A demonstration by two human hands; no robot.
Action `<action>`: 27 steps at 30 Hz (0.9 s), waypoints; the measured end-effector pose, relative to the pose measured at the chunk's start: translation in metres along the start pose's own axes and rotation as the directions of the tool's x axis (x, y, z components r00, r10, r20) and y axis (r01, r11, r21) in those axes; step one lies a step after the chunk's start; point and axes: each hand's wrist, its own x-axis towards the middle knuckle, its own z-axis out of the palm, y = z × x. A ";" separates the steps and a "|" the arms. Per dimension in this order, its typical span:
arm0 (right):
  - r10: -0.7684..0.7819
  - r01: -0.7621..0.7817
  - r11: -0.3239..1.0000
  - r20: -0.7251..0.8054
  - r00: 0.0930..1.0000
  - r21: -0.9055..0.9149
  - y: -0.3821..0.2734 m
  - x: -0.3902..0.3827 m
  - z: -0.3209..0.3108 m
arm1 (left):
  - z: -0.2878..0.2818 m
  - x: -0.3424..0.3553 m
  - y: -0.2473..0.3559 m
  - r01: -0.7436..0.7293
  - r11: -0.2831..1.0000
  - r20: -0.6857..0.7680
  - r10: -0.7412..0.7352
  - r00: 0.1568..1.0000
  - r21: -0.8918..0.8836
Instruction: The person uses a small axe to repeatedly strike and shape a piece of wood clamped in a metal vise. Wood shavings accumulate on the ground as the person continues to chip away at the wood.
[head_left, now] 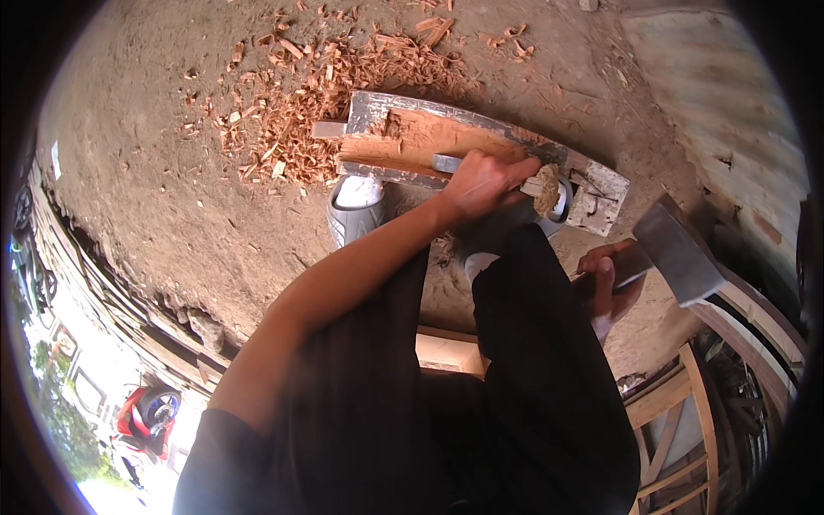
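My left hand [487,184] is closed around a wood chisel [446,163]. Its steel blade points left over the wood, and the frayed butt of its handle sticks out on the right side of my fist. Beneath it lies a long, weathered wooden piece [403,137] with flaking grey edges and a freshly cut orange hollow. Lower right, my right hand [611,279] grips a hatchet [678,251] with a broad grey metal head, held away from the chisel. The hatchet's handle is partly hidden by my fingers and leg.
Orange wood shavings [300,112] are heaped on the dirt ground beyond the wood. My grey shoe [354,215] stands against its near edge. Corrugated sheeting [712,103] borders the right; a wooden frame [678,412] stands lower right. A red motorcycle [146,421] is far lower left.
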 end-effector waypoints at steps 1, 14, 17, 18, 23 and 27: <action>-0.075 0.074 0.993 0.006 0.997 0.090 -0.003 0.002 0.001 | 0.000 0.000 0.001 0.018 1.000 0.017 -0.018 1.000 -0.001; 0.171 -0.106 0.938 0.175 0.970 -0.330 0.034 0.008 -0.017 | -0.002 0.000 0.003 0.017 1.000 0.007 -0.017 1.000 0.017; 0.295 -0.180 0.846 0.158 0.942 -0.502 0.041 0.018 -0.024 | -0.003 0.001 -0.001 0.006 1.000 0.055 -0.006 0.998 0.013; 0.361 -0.244 0.839 0.160 0.919 -0.487 0.033 0.019 -0.031 | -0.003 0.002 -0.002 0.028 0.999 0.078 -0.031 0.997 0.031; 0.322 -0.285 0.932 0.149 0.935 -0.225 0.039 0.009 -0.040 | 0.005 0.002 -0.002 -0.024 1.000 -0.051 0.024 0.998 0.000; 0.259 -0.139 0.839 0.162 0.952 -0.526 0.030 0.019 -0.014 | 0.005 -0.001 -0.004 0.018 1.000 0.022 -0.017 1.000 -0.015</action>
